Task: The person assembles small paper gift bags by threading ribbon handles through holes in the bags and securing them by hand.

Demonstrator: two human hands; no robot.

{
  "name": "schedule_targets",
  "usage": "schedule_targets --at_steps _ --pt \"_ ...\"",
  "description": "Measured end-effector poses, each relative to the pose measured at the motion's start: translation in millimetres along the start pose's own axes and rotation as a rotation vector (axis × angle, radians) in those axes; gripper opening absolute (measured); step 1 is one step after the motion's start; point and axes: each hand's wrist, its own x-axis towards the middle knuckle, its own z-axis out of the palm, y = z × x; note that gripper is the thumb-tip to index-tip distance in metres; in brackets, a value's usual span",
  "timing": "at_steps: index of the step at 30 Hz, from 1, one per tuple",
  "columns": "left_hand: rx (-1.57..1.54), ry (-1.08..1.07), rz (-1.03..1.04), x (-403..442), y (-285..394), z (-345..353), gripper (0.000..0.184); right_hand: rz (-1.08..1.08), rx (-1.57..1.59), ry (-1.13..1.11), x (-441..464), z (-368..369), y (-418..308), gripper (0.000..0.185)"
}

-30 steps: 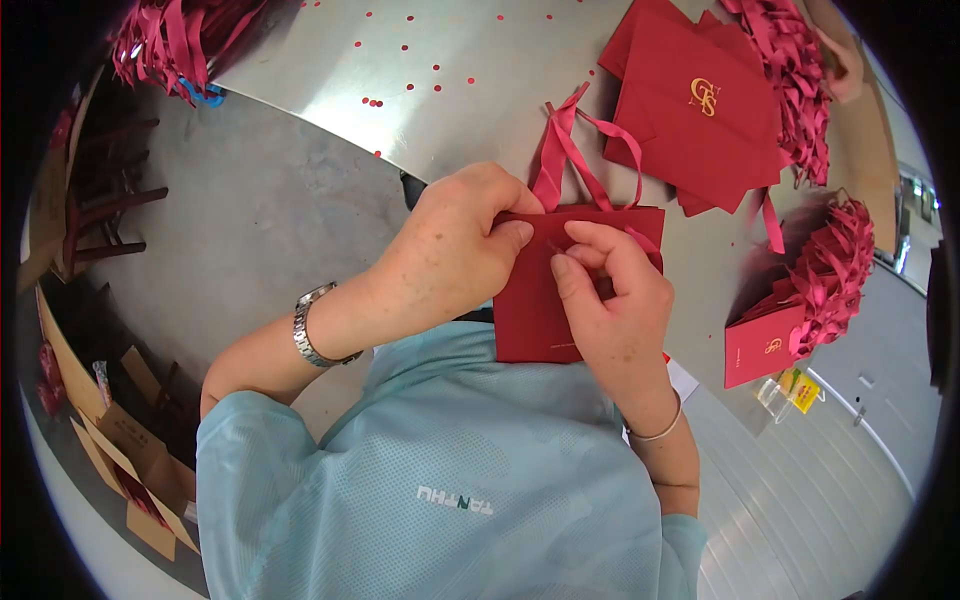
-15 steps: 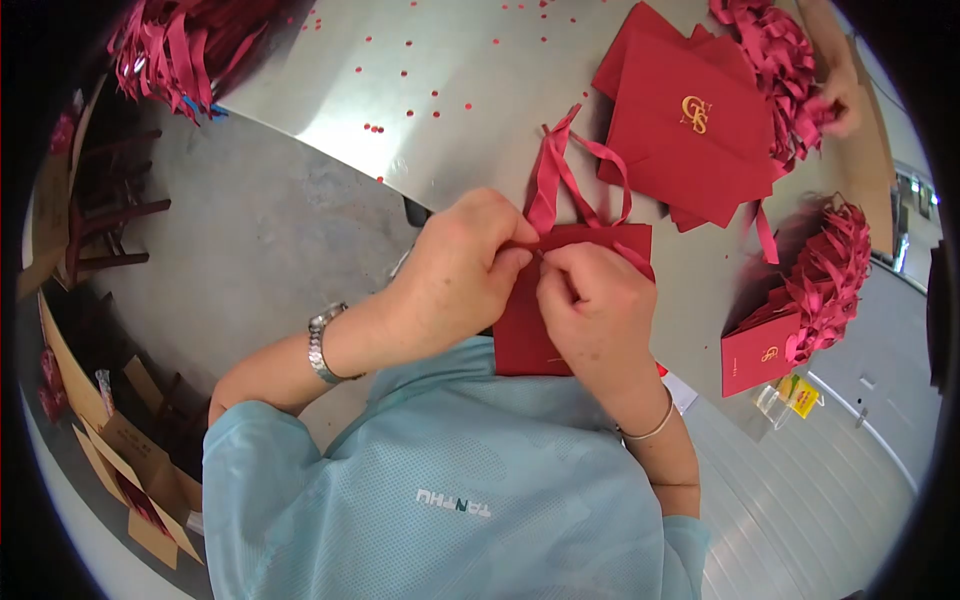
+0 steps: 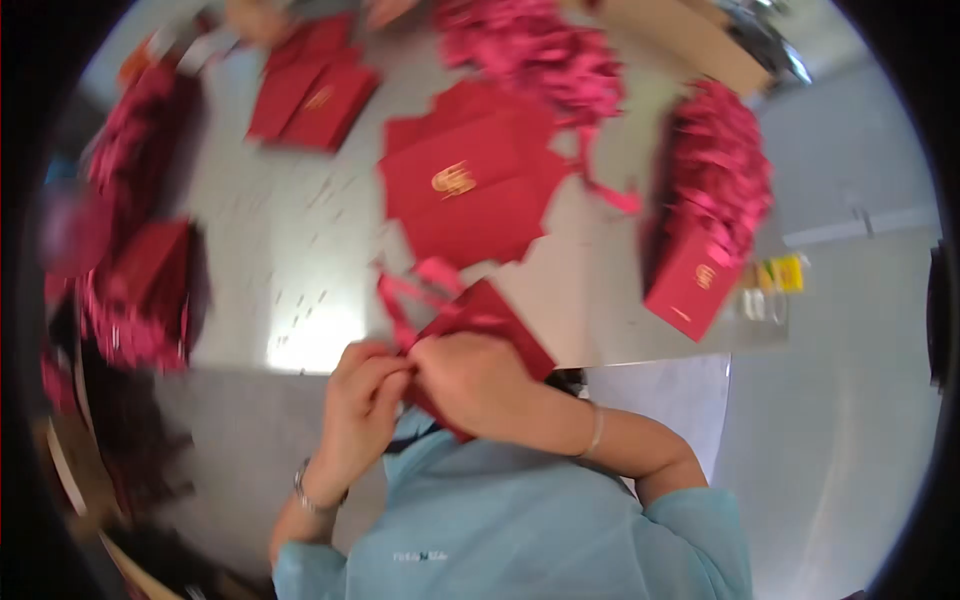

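Note:
A red paper bag (image 3: 515,320) with pink ribbon handles (image 3: 400,305) lies tilted at the table's front edge, against my shirt. My left hand (image 3: 365,395), with a metal watch on its wrist, pinches at the bag's left corner. Across the bag's front lies my right hand (image 3: 475,385), its fingers closed and meeting the left fingertips at that corner. Motion blur hides what exactly sits between the fingertips. Just beyond is a fanned pile of red bags (image 3: 470,190) with gold lettering.
Ribboned bag stacks stand at right (image 3: 700,275) and left (image 3: 150,270). More red bags (image 3: 315,95) lie at the back, near another person's hand (image 3: 258,20). A yellow packet (image 3: 782,273) is at right, a cardboard box (image 3: 690,40) behind. Small red bits dot the metal table (image 3: 235,330).
The view has swung round, showing more of the table's left side. The bag is now tilted, and my hands have come together at its left corner.

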Motion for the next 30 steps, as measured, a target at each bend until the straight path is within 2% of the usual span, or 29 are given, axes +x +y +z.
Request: schedule_targets --at_steps 3,5,7,8,12,16,18,20,22,24,26,27,28,29,30 --pt "0.043 -0.162 0.026 25.7 -3.5 -6.9 0.009 0.052 -0.014 -0.003 -4.1 7.1 7.0 0.012" --pt "-0.017 -0.312 -0.183 33.8 1.7 -10.3 0.010 0.058 -0.024 -0.005 -10.0 6.1 6.0 0.013" --pt "0.007 -0.414 -0.141 42.7 5.1 -10.7 0.011 0.032 -0.049 0.020 -15.7 8.8 10.4 0.014" --pt "-0.010 -0.469 -0.242 49.4 17.1 -10.8 0.012 0.006 -0.039 0.045 -17.5 5.8 11.7 0.017" --pt "0.111 -0.585 0.011 65.4 12.4 -6.4 0.014 0.008 -0.037 0.111 -22.3 1.9 14.9 0.020" --pt "0.189 -0.603 0.168 77.8 28.7 -0.9 0.010 -0.005 0.033 0.141 -24.3 -12.1 15.7 0.025" --pt "0.340 -0.541 0.242 75.5 38.9 3.8 0.008 0.013 0.062 0.161 -23.9 -24.4 12.3 0.026" --pt "0.383 -0.524 0.302 69.6 43.9 7.2 0.007 0.151 0.037 -0.010 -20.7 -41.1 4.5 0.031" --pt "0.429 -0.515 0.298 68.7 46.3 7.5 0.007 0.128 -0.004 0.006 -16.4 -41.6 3.7 0.033" --pt "0.415 -0.364 0.377 73.4 32.6 0.3 0.007 0.223 -0.110 -0.162 -10.8 -47.7 1.3 0.031" --pt "0.451 -0.201 0.255 84.7 8.3 -24.4 0.005 0.172 -0.068 -0.044 -16.8 -55.8 6.7 0.028" --pt "0.488 -0.209 0.206 86.0 -0.9 -28.5 0.004 0.178 -0.064 -0.014 -17.8 -55.9 5.8 0.024" --pt "0.530 -0.182 0.134 86.3 -6.8 -27.2 0.002 0.210 -0.074 -0.076 -16.8 -54.1 5.4 0.022" --pt "0.465 -0.189 0.198 83.3 -12.5 -23.0 0.002 0.210 -0.087 -0.153 -12.7 -52.1 4.6 0.020" --pt "0.421 -0.169 0.190 81.3 -15.9 -15.8 0.005 0.199 -0.051 -0.139 -10.3 -52.6 4.1 0.017"
